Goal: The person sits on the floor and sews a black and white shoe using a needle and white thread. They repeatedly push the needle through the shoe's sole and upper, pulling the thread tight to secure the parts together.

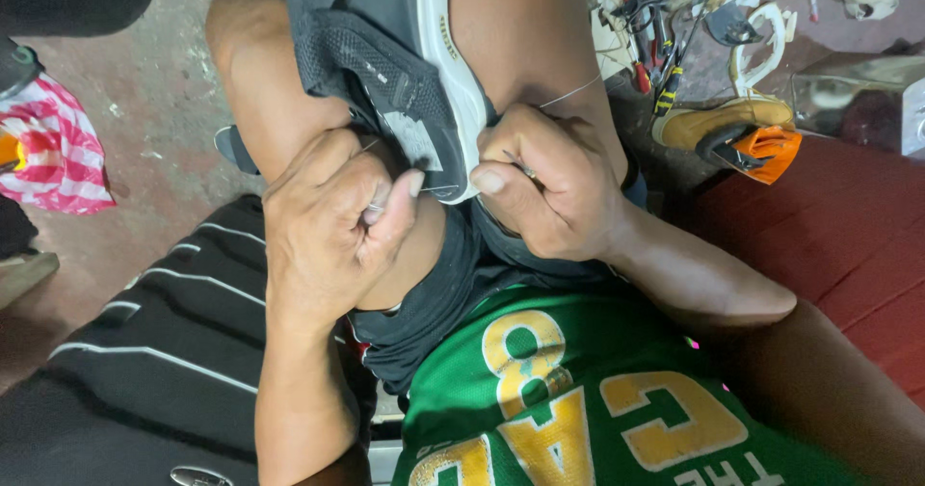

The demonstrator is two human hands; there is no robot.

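Observation:
A grey and black mesh shoe point(385, 52) with a white sole point(453, 72) is clamped between my knees, sole edge toward me. My left hand point(332, 221) is shut against the shoe's side, pinching a thin thread between thumb and fingers. My right hand point(554, 183) is closed around a thin metal needle or awl, its tip at the white sole edge. A pale thread point(570, 92) runs up and to the right from my right hand across my thigh.
A black bag with white stripes point(145, 341) lies at lower left, a red and white striped bag point(58, 154) at far left. Pliers and other tools point(655, 33), a tan shoe point(718, 120) and an orange-black object point(761, 149) lie upper right beside a dark red seat point(838, 226).

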